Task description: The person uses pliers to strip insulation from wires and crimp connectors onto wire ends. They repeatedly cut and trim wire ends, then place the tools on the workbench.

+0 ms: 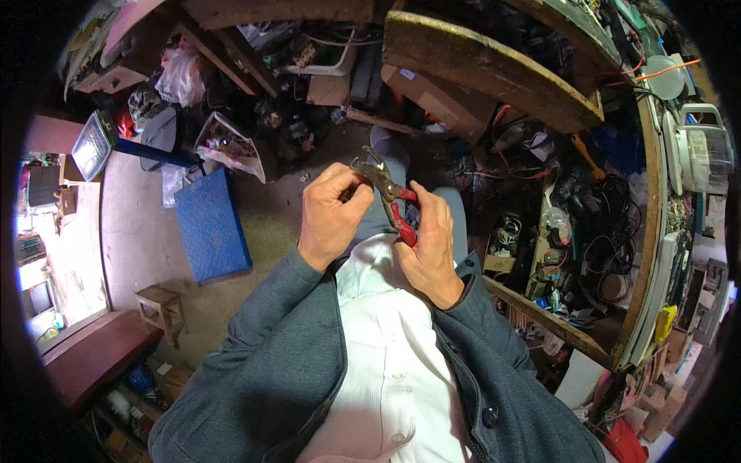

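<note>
My right hand (431, 251) is closed around the red handles of a pair of pliers (392, 191), held over my lap. The handles are spread somewhat apart. Their dark, worn metal jaws point up and to the left, toward my left hand (330, 214). That hand is closed, thumb and fingers pinched together right beside the jaws. Something small and dark shows at its fingertips, too small and too hidden to name. I cannot tell whether the jaws touch it.
On the floor to the left lies a floor scale's blue platform (212, 225), its display (93, 144) behind it. A small wooden stool (160, 312) stands nearer. Beyond my knees is an open box (231, 147). Cables and clutter fill a wood-edged workbench (552, 328) at right.
</note>
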`<state>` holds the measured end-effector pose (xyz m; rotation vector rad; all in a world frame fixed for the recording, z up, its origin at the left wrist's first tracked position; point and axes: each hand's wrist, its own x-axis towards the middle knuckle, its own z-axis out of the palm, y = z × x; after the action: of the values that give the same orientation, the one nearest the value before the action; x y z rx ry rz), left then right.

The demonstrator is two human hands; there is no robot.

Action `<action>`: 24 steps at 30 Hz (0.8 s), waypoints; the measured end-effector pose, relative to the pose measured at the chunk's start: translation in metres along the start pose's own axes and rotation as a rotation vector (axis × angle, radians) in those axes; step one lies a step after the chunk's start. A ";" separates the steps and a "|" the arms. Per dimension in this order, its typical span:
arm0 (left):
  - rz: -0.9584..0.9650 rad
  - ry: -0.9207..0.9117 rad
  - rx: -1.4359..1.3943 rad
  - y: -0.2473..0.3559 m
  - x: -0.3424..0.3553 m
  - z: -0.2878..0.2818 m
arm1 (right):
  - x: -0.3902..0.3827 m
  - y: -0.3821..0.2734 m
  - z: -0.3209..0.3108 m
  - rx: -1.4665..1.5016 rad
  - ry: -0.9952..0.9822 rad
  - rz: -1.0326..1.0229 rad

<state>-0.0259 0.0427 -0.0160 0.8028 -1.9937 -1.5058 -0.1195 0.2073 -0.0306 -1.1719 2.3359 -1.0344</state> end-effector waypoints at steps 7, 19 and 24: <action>0.209 0.194 0.149 -0.007 -0.007 0.019 | -0.001 -0.002 0.004 0.051 -0.023 -0.056; 0.193 0.137 0.084 -0.002 -0.013 0.017 | -0.002 -0.008 0.000 -0.001 -0.060 -0.008; 0.159 0.110 0.047 -0.005 -0.015 0.018 | -0.002 -0.007 0.001 0.074 -0.044 -0.013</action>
<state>-0.0274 0.0637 -0.0263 0.7116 -1.9689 -1.3015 -0.1141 0.2060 -0.0265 -1.1717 2.2393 -1.0790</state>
